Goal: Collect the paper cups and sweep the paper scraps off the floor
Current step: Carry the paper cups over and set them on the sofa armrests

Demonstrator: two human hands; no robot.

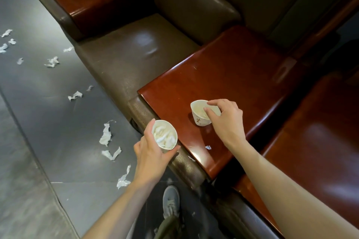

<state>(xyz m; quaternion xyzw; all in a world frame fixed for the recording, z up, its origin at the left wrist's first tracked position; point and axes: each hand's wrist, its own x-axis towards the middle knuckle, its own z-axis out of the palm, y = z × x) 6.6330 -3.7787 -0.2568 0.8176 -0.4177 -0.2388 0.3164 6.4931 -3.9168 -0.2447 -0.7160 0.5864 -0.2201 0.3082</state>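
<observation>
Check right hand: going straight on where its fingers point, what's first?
The paper cup on the table; right hand fingertips sit at its rim, contact unclear. Left hand grips the scrap-filled cup, off that line.

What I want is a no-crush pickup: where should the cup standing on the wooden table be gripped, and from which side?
At the rim, from above: the cup stands mouth up on the wooden table with its open lip exposed, where the right hand pinches it.
</observation>
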